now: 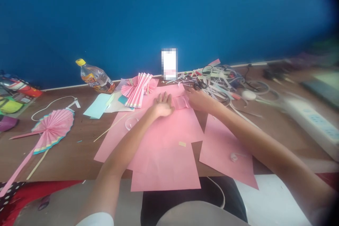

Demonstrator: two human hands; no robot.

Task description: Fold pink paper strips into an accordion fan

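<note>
Over brown surface before blue wall, resting left hand with released, outstretched fingers on pink sheets; positioning right hand at folded pink strip, grip indeterminable.

Of hands there are 2, i.e. 1 left hand and 1 right hand. Narrow pink pc. betw. the hands: 1. Pink sheets: min. 4, but they overlap, so the exact no. cannot be told. Open pleated fan at left: 1. Pleated pink pile nr. centre: 1, no. of its layers unclear. Plastic bottle: 1, w/ 1 yellow cap. White power strip: 1. Small yellowish pc.: 1. Scrap strips: too many & blurred for counting.
</note>
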